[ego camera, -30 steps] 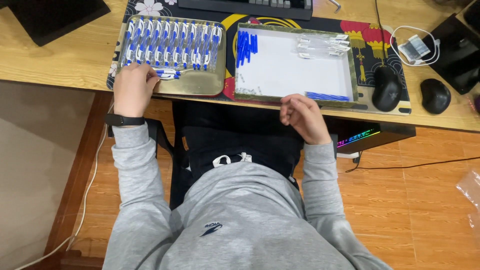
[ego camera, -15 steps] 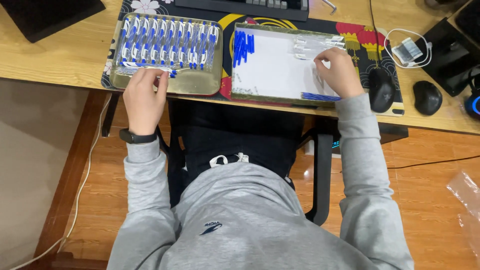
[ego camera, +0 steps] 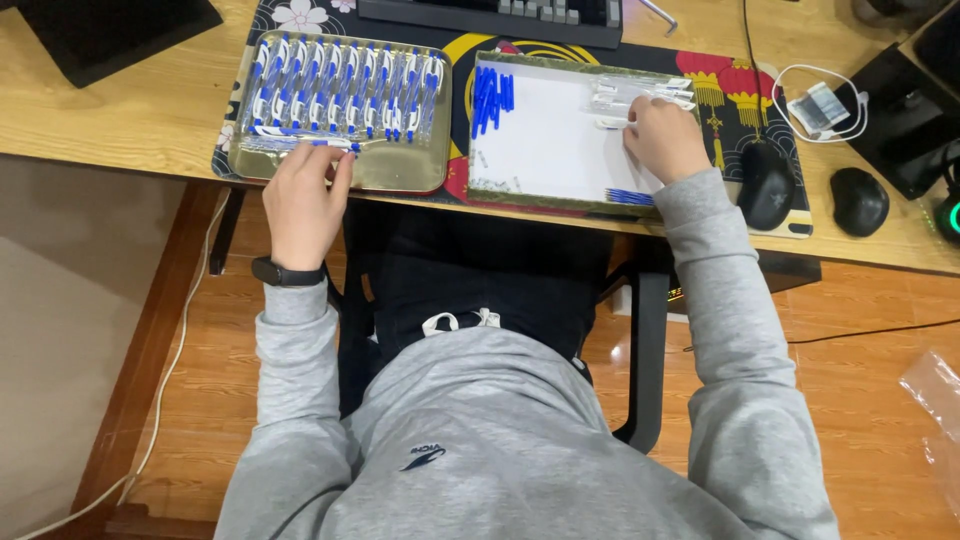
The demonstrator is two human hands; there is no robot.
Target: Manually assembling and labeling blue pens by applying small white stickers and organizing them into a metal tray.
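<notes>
a crumpled clear plastic bag [ego camera: 935, 400] is seen on the wooden floor [ego camera: 850, 390] at the right edge of the view, and a small wrapped packet with a white cable [ego camera: 822, 108] lies near the far right corner of the wooden desk [ego camera: 120, 110]. a patterned desk mat [ego camera: 735, 85] in black, red and yellow is spread along the desk's near edge, with a dark keyboard [ego camera: 490, 15] at its far edge and two dark mice [ego camera: 765, 185] [ego camera: 858, 200] towards the right end. on the mat two shallow trays are set side by side: a metal tray [ego camera: 400, 175] on the left, filled with a row of assembled blue-and-white pens [ego camera: 345, 90], and a white-lined tray [ego camera: 545, 150] on the right, with blue caps [ego camera: 492, 98] heaped in its far left corner, clear pen barrels [ego camera: 635, 92] in its far right corner and thin blue refills [ego camera: 628, 196] along its near edge. the left hand [ego camera: 300, 200], with a dark band on the wrist, is rested at the near edge of the metal tray, and a single pen [ego camera: 300, 145] lying there is pinched between its fingertips. the right hand [ego camera: 665, 135] is laid in the white-lined tray just beside the clear barrels, its fingers curled down; whether anything is gripped cannot be told.
</notes>
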